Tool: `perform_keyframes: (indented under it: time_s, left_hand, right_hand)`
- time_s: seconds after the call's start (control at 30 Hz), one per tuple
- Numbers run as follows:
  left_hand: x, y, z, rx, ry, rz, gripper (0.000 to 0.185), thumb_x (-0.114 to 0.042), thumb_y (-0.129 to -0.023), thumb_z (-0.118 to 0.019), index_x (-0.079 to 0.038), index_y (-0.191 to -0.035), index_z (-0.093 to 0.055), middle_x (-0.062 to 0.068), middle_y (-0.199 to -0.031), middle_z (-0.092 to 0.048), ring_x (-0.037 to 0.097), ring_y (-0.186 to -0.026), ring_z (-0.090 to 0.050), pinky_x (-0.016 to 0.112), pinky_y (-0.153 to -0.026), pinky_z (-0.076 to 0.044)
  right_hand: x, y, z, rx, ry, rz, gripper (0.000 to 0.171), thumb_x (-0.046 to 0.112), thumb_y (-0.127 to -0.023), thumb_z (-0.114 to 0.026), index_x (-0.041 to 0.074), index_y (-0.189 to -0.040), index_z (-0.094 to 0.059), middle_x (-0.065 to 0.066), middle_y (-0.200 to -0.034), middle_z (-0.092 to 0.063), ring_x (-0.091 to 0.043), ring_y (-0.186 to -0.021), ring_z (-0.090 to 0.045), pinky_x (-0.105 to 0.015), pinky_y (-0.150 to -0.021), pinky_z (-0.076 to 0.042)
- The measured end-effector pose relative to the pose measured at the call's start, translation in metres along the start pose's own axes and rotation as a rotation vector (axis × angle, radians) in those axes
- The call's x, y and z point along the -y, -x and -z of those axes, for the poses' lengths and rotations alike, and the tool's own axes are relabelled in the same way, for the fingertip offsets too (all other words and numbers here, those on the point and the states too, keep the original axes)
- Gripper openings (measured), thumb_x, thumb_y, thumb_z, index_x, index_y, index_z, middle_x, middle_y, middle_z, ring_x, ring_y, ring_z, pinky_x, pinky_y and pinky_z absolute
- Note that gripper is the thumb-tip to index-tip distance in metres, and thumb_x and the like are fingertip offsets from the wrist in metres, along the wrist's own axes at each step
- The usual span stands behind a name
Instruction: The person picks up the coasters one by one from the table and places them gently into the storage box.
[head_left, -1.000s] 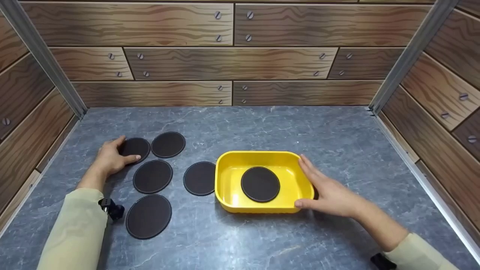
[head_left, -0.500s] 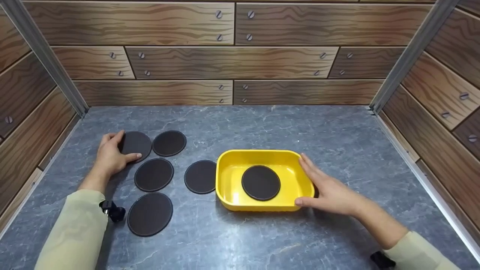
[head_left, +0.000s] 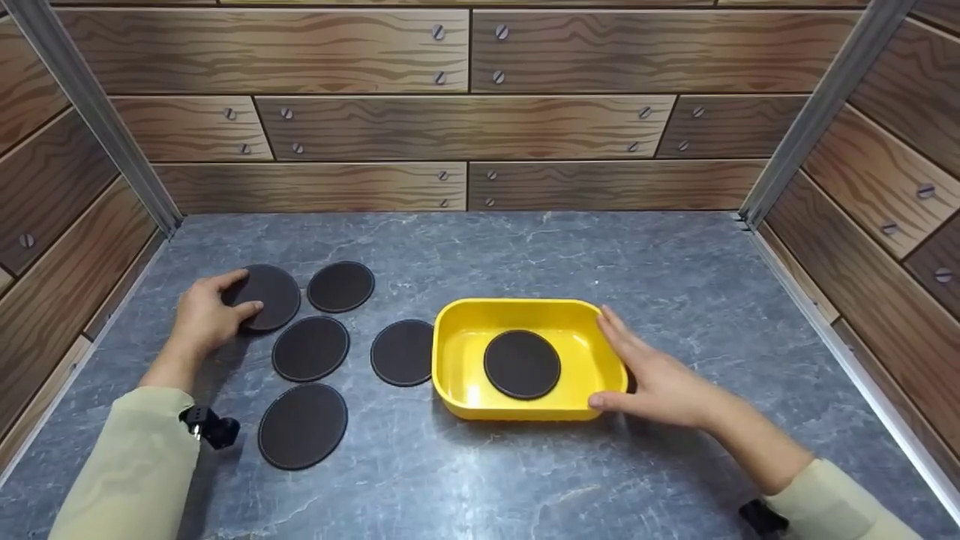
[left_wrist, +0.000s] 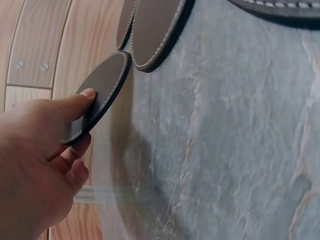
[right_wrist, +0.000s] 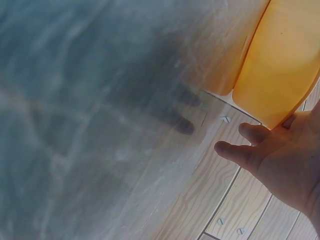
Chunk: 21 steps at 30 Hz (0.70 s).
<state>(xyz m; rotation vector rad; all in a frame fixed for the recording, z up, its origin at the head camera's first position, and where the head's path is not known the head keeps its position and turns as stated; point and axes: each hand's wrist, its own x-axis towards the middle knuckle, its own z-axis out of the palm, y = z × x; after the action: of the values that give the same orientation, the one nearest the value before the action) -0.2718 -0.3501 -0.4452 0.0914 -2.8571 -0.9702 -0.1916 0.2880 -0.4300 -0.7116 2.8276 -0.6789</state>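
My left hand (head_left: 208,313) pinches a round dark coaster (head_left: 268,298) by its left edge, thumb on top and fingers beneath. In the left wrist view this stitched-edge coaster (left_wrist: 107,82) is tilted and raised off the table. Several like it lie flat close by, among them a far coaster (head_left: 340,286), a middle coaster (head_left: 310,349) and a near coaster (head_left: 303,426). My right hand (head_left: 660,382) holds the right end of a yellow plastic bin (head_left: 457,409), thumb at the near corner, fingers at the far one. Inside the bin one coaster (head_left: 522,364) lies flat.
Another coaster (head_left: 402,352) lies against the bin's left side, its right edge hidden by the rim. The grey marbled table (head_left: 480,487) is bounded by wood-patterned walls (head_left: 465,127) at the back and sides. A small black camera (head_left: 210,427) sits on the left wrist.
My left hand has taken up the coaster at the far left, lifted it and drawn slightly leftward with it. The right hand and the bin stay in place.
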Motion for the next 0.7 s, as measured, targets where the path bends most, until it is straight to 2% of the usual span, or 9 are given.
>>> perform_keyframes:
  time_s: [0.13,0.3,0.43,0.57,0.7]
  left_hand:
    - [-0.004,0.003,0.005,0.003,0.050,0.029,0.057,-0.019,-0.101,-0.074,-0.003,-0.153,-0.056,0.036,-0.154,-0.047,0.057,-0.144,-0.039,0.066,-0.116,-0.035]
    - [-0.006,0.008,0.010,0.002,0.096,0.029,0.050,-0.016,-0.103,-0.072,-0.001,-0.149,-0.060,0.033,-0.149,-0.053,0.051,-0.140,-0.048,0.059,-0.111,-0.044]
    - [-0.009,0.012,0.014,-0.027,0.123,0.037,0.048,-0.016,-0.102,-0.073,0.000,-0.146,-0.062,0.031,-0.144,-0.059,0.046,-0.135,-0.055,0.052,-0.106,-0.048]
    - [-0.012,0.015,0.019,-0.067,0.127,0.050,0.049,-0.019,-0.101,-0.075,-0.002,-0.146,-0.064,0.030,-0.142,-0.061,0.045,-0.135,-0.056,0.051,-0.107,-0.048]
    - [-0.018,0.019,0.024,-0.118,0.156,0.059,0.051,-0.027,-0.101,-0.076,-0.005,-0.146,-0.064,0.027,-0.143,-0.062,0.039,-0.130,-0.061,0.026,-0.095,-0.054]
  right_hand:
    - [0.000,0.000,0.000,0.001,0.001,-0.004,0.113,0.064,-0.092,-0.074,0.016,-0.172,-0.010,-0.005,-0.178,0.001,-0.049,-0.152,-0.031,-0.070,-0.115,-0.034]
    - [0.001,0.000,0.001,0.000,-0.008,0.006,0.114,0.063,-0.092,-0.075,0.014,-0.172,-0.011,-0.005,-0.178,0.000,-0.047,-0.153,-0.031,-0.068,-0.116,-0.034]
    - [0.001,0.000,0.000,0.004,-0.009,0.003,0.114,0.064,-0.092,-0.075,0.014,-0.172,-0.011,-0.005,-0.178,-0.001,-0.048,-0.152,-0.032,-0.069,-0.115,-0.036]
    - [0.000,0.000,-0.001,0.004,-0.002,-0.001,0.114,0.064,-0.092,-0.074,0.015,-0.172,-0.010,-0.005,-0.178,0.000,-0.049,-0.151,-0.033,-0.069,-0.114,-0.036]
    - [0.000,0.000,-0.001,0.006,0.000,-0.002,0.114,0.065,-0.092,-0.074,0.016,-0.172,-0.009,-0.005,-0.178,0.001,-0.048,-0.152,-0.033,-0.068,-0.115,-0.036]
